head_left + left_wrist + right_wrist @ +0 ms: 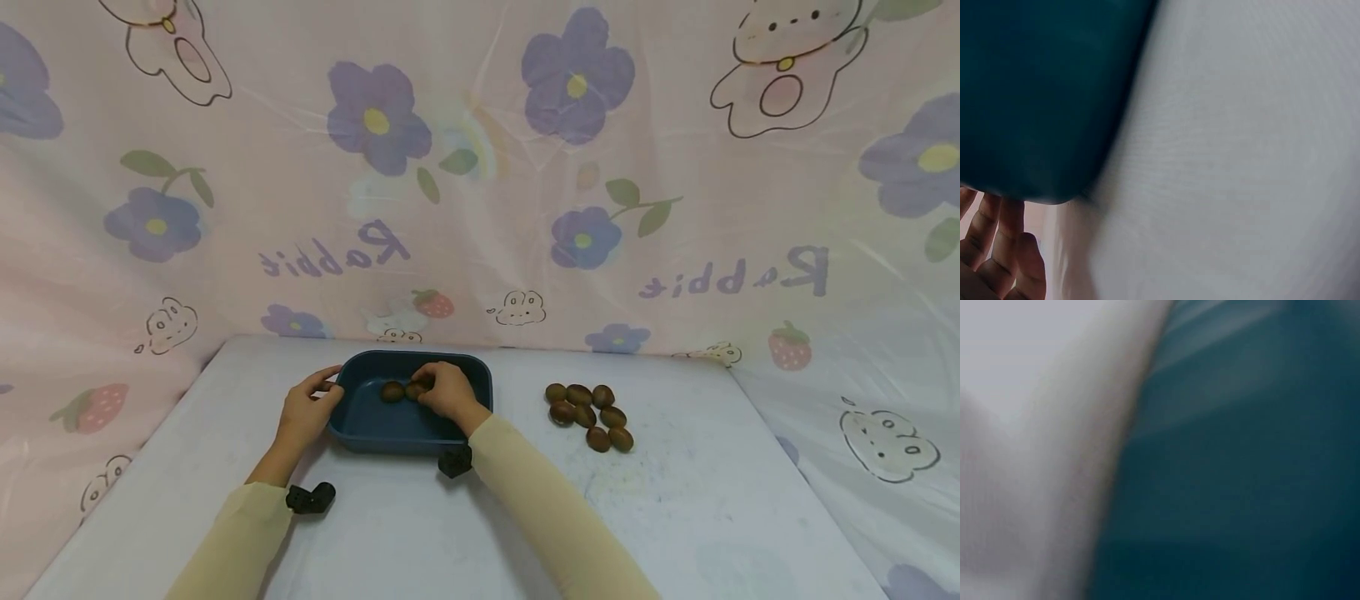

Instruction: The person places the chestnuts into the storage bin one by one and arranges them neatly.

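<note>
A dark blue rectangular box stands on the white table, tilted slightly in the head view. My left hand touches its left end with fairly straight fingers, and the left wrist view shows those fingers against the box wall. Over the inside of the box, my right hand pinches a brown chestnut, partly hidden by the fingertips. Just left of it, another chestnut lies on the box floor. Blurred blue box wall fills much of the right wrist view.
To the right of the box, several chestnuts lie grouped on the white table. A printed cloth with flowers and rabbits hangs behind and along both sides. Each wrist carries a small black camera.
</note>
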Available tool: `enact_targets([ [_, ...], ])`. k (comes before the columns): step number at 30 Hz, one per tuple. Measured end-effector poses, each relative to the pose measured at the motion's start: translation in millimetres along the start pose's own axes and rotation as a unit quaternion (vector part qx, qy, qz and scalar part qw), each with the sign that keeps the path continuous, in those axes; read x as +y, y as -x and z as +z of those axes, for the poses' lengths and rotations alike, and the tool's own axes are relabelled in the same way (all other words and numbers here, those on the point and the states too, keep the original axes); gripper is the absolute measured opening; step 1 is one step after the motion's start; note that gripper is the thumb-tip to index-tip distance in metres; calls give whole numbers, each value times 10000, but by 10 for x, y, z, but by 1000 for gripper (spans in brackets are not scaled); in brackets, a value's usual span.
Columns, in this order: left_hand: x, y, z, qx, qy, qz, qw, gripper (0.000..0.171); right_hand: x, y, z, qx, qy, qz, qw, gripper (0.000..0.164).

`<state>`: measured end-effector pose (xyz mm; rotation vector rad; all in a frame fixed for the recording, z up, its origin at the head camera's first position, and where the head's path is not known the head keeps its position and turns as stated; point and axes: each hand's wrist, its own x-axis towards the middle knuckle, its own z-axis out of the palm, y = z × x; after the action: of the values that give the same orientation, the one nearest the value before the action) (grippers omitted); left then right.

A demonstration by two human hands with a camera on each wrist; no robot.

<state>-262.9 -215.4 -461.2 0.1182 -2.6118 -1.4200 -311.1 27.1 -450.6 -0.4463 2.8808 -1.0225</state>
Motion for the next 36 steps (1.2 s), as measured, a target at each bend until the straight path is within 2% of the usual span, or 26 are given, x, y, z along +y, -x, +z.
enact_targets([
  [23, 19, 21, 18, 98, 21, 14, 9999, 45, -20, 32, -24, 63, -198, -54, 9998, 23],
  [36, -5, 10, 20, 101, 78, 8, 9999, 44, -105, 67, -80, 74, -538, -353, 9979, 32],
])
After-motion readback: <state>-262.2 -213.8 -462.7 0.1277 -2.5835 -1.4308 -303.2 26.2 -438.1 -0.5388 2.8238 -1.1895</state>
